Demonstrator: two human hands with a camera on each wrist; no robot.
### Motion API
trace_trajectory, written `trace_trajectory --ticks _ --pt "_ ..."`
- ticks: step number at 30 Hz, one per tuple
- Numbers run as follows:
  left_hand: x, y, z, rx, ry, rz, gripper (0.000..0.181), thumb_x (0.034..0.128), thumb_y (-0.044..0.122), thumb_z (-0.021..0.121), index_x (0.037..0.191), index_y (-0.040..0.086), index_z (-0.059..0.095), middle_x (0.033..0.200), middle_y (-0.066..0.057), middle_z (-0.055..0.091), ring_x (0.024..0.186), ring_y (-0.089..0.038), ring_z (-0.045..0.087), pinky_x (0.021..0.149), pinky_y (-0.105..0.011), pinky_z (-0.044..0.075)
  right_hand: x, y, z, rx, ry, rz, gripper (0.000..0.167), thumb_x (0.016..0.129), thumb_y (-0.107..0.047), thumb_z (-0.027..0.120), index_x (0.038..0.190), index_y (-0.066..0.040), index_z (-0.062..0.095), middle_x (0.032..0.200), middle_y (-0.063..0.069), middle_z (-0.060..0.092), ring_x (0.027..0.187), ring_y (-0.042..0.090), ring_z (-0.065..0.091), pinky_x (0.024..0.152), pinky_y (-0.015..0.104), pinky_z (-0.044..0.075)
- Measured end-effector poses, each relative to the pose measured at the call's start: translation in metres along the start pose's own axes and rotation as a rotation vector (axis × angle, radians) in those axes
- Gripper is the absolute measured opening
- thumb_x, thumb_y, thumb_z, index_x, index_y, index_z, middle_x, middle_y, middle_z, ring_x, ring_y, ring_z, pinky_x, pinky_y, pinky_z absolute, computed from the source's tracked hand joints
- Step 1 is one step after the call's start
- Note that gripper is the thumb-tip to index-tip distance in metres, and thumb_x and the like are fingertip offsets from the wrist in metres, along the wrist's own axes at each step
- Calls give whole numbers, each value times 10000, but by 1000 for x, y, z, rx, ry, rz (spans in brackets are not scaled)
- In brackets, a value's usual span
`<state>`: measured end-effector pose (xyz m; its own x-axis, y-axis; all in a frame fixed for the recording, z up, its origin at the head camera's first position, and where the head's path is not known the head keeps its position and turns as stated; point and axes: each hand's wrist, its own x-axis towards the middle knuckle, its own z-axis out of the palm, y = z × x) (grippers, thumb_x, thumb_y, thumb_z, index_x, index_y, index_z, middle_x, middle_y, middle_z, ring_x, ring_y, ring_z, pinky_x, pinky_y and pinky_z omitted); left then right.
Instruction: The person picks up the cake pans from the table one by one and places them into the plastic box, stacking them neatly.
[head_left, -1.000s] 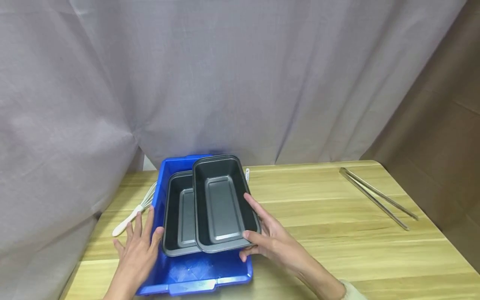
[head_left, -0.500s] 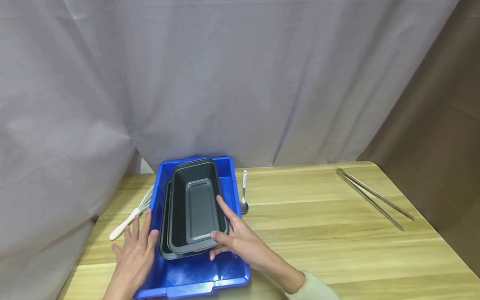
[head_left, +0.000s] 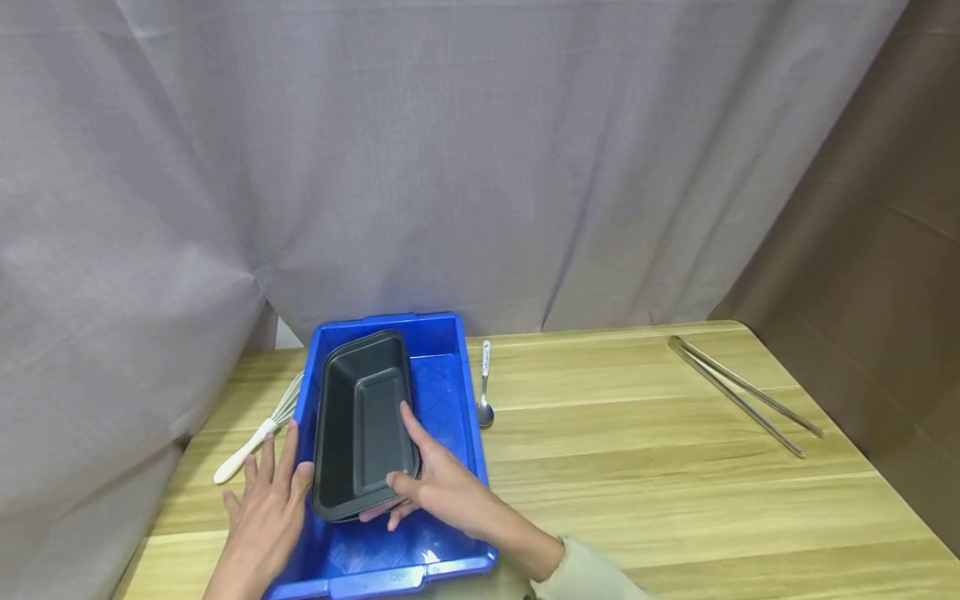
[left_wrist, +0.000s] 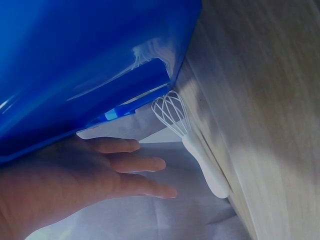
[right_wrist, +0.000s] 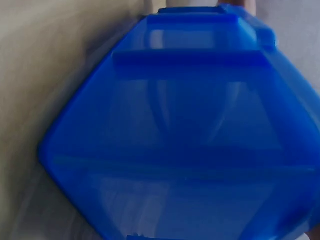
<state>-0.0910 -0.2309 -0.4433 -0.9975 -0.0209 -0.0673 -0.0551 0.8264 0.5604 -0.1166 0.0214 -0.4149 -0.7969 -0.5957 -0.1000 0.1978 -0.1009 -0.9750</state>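
In the head view a dark loaf pan (head_left: 382, 425) sits inside a blue plastic bin (head_left: 446, 392), along its left side. A second loaf pan lies beneath it, almost wholly hidden. My right hand (head_left: 450, 496) grips the upper pan's near right corner, thumb over the rim and some fingers below. My left hand (head_left: 266, 508) rests against the bin's left side, its fingers extended. From the left wrist, the left hand (left_wrist: 75, 172) appears beside the bin wall (left_wrist: 90, 60). The right wrist view is filled by the bin's outside (right_wrist: 185, 115); the right hand's grip does not show there.
A white-handled whisk (head_left: 251, 450) lies left of the bin, close to the left hand. Just right of the bin is a spoon (head_left: 485, 400). Metal tongs (head_left: 738, 396) lie far right on the wooden table (head_left: 637, 467). Grey curtain (head_left: 480, 167) hangs behind.
My right hand has carried the upper loaf pan left and down, so it now covers the lower pan. The spoon has come into full view. The left hand stays by the bin.
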Motion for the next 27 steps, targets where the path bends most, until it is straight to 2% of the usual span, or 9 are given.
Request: trace_trajectory --ticks 4,8,11,13,15,18,20,24,27 --pt "-1 1 0 -7 -10 -4 676 1218 434 245 1772 106 39 1758 -419 22 1561 -751 17 1118 -963 8 4 1 7 -135 53 16 891 1084 35 567 1784 -184 60 1461 390 624 984 573 779 775 607 653" --pt "-1 2 0 -7 -10 0 676 1219 429 250 1771 100 39 1755 -424 27 1560 -752 22 1116 -964 22 5 0 12 -431 137 20 776 1074 -37 658 1736 -26 253 1672 392 390 980 447 821 1144 656 480" --pt "0 3 -1 -6 -14 -2 680 1219 434 245 1771 104 26 1757 -420 24 1561 -749 25 1122 -959 26 6 0 14 -559 166 36 714 1061 -72 702 1684 13 365 1267 350 742 845 349 841 1333 582 254" --pt "1 3 -1 -7 -14 -4 681 1218 434 247 1772 106 24 1759 -417 23 1563 -747 26 1127 -955 29 6 0 15 -539 156 36 703 1060 -57 700 1678 3 371 1062 288 806 684 273 821 1345 576 224" --pt "0 2 -1 -4 -9 0 679 1219 427 255 1771 99 34 1759 -418 30 1562 -748 34 1128 -954 40 5 2 17 -555 165 25 712 1057 -57 709 1680 -22 367 1075 296 803 575 196 776 1344 577 226" --pt "0 2 0 0 -2 7 681 1218 421 265 1769 87 46 1756 -422 38 1559 -752 40 1124 -957 50 4 4 20 -613 194 0 746 1048 -54 726 1689 -55 346 1613 371 493 522 61 711 1257 543 414" --pt "0 1 0 2 3 12 682 1218 416 274 1768 78 53 1754 -426 42 1556 -756 44 1119 -960 55 3 6 22 -639 214 -12 773 1046 -45 729 1703 -71 323 1784 354 141 508 40 682 1025 469 614" --pt "0 1 0 12 9 13 689 1218 416 285 1766 67 54 1751 -429 46 1554 -758 43 1119 -960 58 2 6 24 -613 213 10 804 1054 -13 707 1728 -74 275 1808 324 4 486 74 662 502 319 597" --pt "0 2 -1 36 15 9 708 1214 435 303 1765 64 56 1753 -425 45 1555 -755 38 1130 -952 48 2 5 24 -670 213 33 800 1053 -14 711 1723 -24 273 1792 353 -12 461 75 635 449 265 552"
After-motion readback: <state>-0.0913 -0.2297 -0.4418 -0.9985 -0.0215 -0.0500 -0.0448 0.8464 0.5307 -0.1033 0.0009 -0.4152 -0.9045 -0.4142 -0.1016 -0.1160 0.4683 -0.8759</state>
